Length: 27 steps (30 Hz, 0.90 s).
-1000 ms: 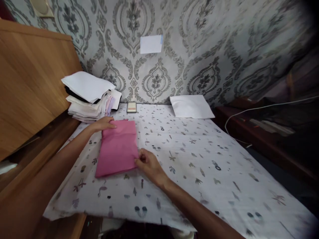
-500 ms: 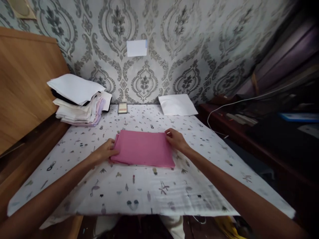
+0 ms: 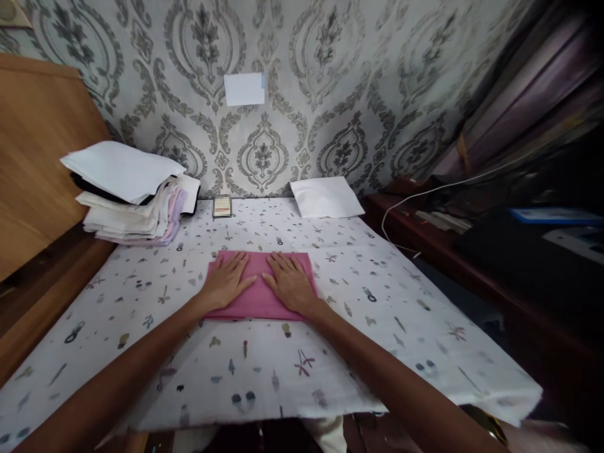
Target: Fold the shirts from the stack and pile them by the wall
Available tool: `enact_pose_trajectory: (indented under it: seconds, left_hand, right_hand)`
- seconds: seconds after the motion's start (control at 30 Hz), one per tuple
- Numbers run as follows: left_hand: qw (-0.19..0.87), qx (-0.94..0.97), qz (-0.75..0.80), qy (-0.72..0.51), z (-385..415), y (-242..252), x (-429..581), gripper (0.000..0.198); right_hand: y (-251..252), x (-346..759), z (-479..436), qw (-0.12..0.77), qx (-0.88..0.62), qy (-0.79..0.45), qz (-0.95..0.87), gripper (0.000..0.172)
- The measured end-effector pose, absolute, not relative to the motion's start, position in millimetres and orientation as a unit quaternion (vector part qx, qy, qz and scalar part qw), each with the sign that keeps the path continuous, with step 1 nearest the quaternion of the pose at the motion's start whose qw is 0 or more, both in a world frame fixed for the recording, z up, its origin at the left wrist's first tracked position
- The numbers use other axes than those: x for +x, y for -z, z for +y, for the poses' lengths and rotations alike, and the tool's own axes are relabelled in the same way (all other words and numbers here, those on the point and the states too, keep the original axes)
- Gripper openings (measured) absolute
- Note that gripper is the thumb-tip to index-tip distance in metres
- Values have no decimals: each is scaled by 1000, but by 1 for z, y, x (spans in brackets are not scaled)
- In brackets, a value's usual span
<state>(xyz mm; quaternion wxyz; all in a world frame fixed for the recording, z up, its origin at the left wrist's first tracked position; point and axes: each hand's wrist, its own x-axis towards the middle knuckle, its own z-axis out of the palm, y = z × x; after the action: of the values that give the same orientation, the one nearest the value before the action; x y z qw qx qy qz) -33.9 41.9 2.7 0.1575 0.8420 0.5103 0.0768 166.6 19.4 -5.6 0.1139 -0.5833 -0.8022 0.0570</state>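
A folded pink cloth (image 3: 257,302) lies flat on the table, which is covered by a white printed sheet (image 3: 245,365). On the left part of the cloth my left hand (image 3: 226,283) rests palm down, its fingers stretched out. My right hand (image 3: 290,283) lies flat on the cloth's right part with the fingers spread. Both thumbs point toward each other, with a narrow strip of pink between them. Parts of the cloth are hidden under the two hands.
A stack of folded cloths (image 3: 127,214) with a white sheet on top stands at the back left beside a wooden panel (image 3: 42,157). Near the wall are a small framed card (image 3: 222,206) and a white packet (image 3: 327,197). A white cable (image 3: 438,190) runs along the right.
Both hands have moved inward from the cloth's side edges and now lie flat on top of it. The view has shifted slightly to the right.
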Motion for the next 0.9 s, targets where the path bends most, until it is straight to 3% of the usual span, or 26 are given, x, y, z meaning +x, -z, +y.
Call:
enact_pose_trajectory:
  seconds: [0.13, 0.4, 0.53, 0.63, 0.77, 0.9]
  left_hand:
    - [106, 821, 558, -60, 43, 5, -61, 79]
    - [99, 792, 592, -112, 54, 15, -72, 79]
    - [107, 789, 582, -166, 76, 10, -79, 80]
    - [176, 752, 605, -195, 92, 1, -86, 79]
    - [347, 690, 594, -224, 102, -12, -89, 48]
    - [434, 646, 576, -251, 89, -30, -81, 37]
  right_hand:
    - [7, 186, 22, 101, -626, -47, -772, 71]
    - [9, 220, 22, 116, -750, -70, -648, 73]
    - [5, 228, 18, 156, -751, -81, -637, 65]
    - [-2, 231, 18, 192, -743, -119, -630, 48]
    - [-9, 228, 14, 285, -713, -186, -613, 23]
    - [-10, 222, -1, 388, -661, -301, -567, 24]
